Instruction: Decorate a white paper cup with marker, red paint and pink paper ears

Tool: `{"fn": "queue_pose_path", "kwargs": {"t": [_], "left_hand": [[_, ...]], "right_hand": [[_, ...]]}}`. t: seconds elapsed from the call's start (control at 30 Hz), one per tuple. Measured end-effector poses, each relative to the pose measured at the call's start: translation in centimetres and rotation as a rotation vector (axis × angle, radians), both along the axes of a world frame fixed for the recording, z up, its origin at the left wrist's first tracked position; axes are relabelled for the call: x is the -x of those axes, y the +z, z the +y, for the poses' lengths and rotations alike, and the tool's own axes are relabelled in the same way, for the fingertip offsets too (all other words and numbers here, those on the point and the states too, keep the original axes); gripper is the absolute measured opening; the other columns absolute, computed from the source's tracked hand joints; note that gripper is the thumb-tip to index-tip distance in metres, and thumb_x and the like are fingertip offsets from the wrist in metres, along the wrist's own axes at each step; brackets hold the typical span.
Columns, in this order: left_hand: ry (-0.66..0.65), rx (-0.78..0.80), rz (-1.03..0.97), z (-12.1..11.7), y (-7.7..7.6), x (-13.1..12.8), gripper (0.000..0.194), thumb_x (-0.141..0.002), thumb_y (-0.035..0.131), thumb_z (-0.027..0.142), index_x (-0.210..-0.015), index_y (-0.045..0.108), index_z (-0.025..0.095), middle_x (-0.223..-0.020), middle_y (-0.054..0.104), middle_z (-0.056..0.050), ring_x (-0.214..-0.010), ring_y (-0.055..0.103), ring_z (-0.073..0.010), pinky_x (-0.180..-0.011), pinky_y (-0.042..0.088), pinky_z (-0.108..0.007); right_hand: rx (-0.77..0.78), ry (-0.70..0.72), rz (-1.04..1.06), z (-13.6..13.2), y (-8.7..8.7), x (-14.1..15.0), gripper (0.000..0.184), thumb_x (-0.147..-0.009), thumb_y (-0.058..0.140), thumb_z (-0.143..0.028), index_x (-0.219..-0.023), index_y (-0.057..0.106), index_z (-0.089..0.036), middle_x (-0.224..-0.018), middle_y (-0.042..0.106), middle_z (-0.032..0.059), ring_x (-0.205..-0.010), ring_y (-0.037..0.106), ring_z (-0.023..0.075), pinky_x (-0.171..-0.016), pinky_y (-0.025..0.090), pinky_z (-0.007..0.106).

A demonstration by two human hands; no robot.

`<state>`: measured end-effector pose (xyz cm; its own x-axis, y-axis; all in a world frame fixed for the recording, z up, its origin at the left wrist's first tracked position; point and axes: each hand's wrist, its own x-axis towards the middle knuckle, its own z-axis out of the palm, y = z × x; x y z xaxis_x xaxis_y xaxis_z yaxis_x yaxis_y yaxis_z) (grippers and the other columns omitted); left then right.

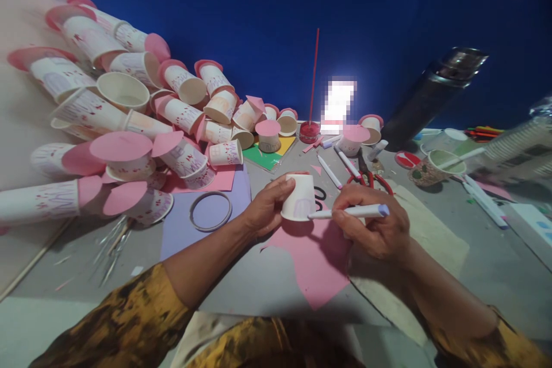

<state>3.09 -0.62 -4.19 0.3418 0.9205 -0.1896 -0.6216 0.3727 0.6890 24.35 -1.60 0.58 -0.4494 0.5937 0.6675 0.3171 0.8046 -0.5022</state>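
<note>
My left hand (268, 207) is closed around a white paper cup (299, 198), held upside down over a pink paper sheet (317, 261). My right hand (373, 227) grips a white marker with a purple cap (349, 213), its tip touching the cup's side where a purple outline is drawn. Both hands are at the middle of the grey work surface.
A big pile of decorated cups with pink lids (129, 121) fills the left. A ring (210, 211) lies on purple paper. Markers (347, 164), red-handled scissors (374, 179), a glue pot with a red stick (309, 131), a dark flask (431, 95) and stacked cups (517, 144) lie beyond.
</note>
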Motion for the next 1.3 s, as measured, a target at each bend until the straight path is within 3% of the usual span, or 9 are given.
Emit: {"fn": "queue_pose_path", "kwargs": {"t": [0.17,0.43,0.53,0.67,0.8,0.93,1.07,1.2,1.3], "left_hand": [[0.011,-0.013,0.009,0.0,-0.2,-0.2,0.051,-0.072,0.093,0.037,-0.112,0.076,0.011,-0.088,0.078,-0.008,-0.079,0.073,-0.0209,-0.071,0.058,-0.029],[0.005,-0.019,0.013,0.0,0.0,0.0,0.051,-0.071,0.094,0.038,-0.111,0.076,0.012,-0.09,0.078,-0.008,-0.077,0.073,-0.0206,-0.07,0.059,-0.029],[0.008,-0.019,0.015,0.0,-0.1,-0.1,0.051,-0.072,0.093,0.038,-0.112,0.076,0.012,-0.089,0.078,-0.008,-0.076,0.073,-0.0198,-0.068,0.058,-0.028],[-0.002,-0.027,-0.002,0.0,-0.1,-0.1,0.05,-0.074,0.092,0.038,-0.112,0.076,0.012,-0.09,0.078,-0.008,-0.078,0.073,-0.0209,-0.07,0.059,-0.03],[0.011,0.0,0.01,-0.1,0.2,-0.1,0.046,-0.078,0.088,0.037,-0.114,0.076,0.012,-0.092,0.077,-0.008,-0.08,0.074,-0.0214,-0.075,0.061,-0.031],[0.012,0.022,-0.007,-0.2,0.3,0.0,0.046,-0.078,0.088,0.037,-0.115,0.075,0.012,-0.093,0.077,-0.008,-0.082,0.074,-0.022,-0.076,0.062,-0.033],[0.01,0.022,-0.005,-0.1,-0.1,0.1,0.054,-0.076,0.089,0.04,-0.12,0.074,0.011,-0.095,0.079,-0.009,-0.083,0.074,-0.0223,-0.076,0.062,-0.032],[0.016,0.059,-0.044,0.1,-0.2,0.4,0.049,-0.084,0.081,0.037,-0.124,0.072,0.011,-0.102,0.08,-0.012,-0.088,0.075,-0.0235,-0.079,0.061,-0.033],[0.014,0.105,-0.059,0.2,0.0,0.6,0.046,-0.089,0.076,0.037,-0.125,0.071,0.01,-0.105,0.08,-0.015,-0.089,0.077,-0.026,-0.083,0.061,-0.037]], "right_hand": [[-0.104,-0.012,0.069,0.0,0.1,0.3,0.01,-0.09,0.063,-0.013,-0.087,0.067,-0.021,-0.073,0.073,0.0035,-0.064,0.068,0.018,-0.06,0.053,0.03],[-0.1,0.0,0.048,-0.1,0.2,0.3,0.011,-0.09,0.061,-0.012,-0.086,0.067,-0.021,-0.071,0.072,0.003,-0.062,0.066,0.0171,-0.059,0.052,0.029],[-0.048,0.066,-0.013,-0.1,0.4,0.3,0.012,-0.092,0.059,-0.015,-0.083,0.065,-0.021,-0.067,0.069,0.0015,-0.057,0.063,0.0157,-0.056,0.05,0.029],[-0.087,-0.017,0.054,-0.1,0.5,0.2,0.01,-0.09,0.062,-0.013,-0.085,0.067,-0.021,-0.072,0.072,0.0033,-0.063,0.067,0.0177,-0.059,0.052,0.03],[0.038,0.018,0.019,-0.2,0.4,0.0,0.013,-0.09,0.061,-0.014,-0.08,0.065,-0.021,-0.064,0.068,0.0003,-0.053,0.061,0.015,-0.052,0.047,0.028],[0.014,-0.08,0.116,-0.2,0.2,0.1,0.01,-0.089,0.064,-0.014,-0.085,0.067,-0.023,-0.07,0.071,0.0009,-0.057,0.064,0.0162,-0.054,0.049,0.028],[0.117,0.021,0.063,-0.2,0.1,0.0,0.012,-0.09,0.063,-0.015,-0.079,0.066,-0.021,-0.063,0.066,-0.0011,-0.05,0.058,0.0126,-0.049,0.044,0.026],[0.147,-0.169,0.258,0.3,-0.7,-0.5,0.008,-0.091,0.068,-0.019,-0.084,0.07,-0.022,-0.072,0.07,0.0,-0.057,0.064,0.0143,-0.053,0.05,0.026],[0.267,-0.256,0.429,1.1,-1.6,-0.8,0.008,-0.094,0.07,-0.025,-0.087,0.071,-0.021,-0.07,0.069,0.0002,-0.057,0.065,0.0151,-0.052,0.053,0.027]]}}
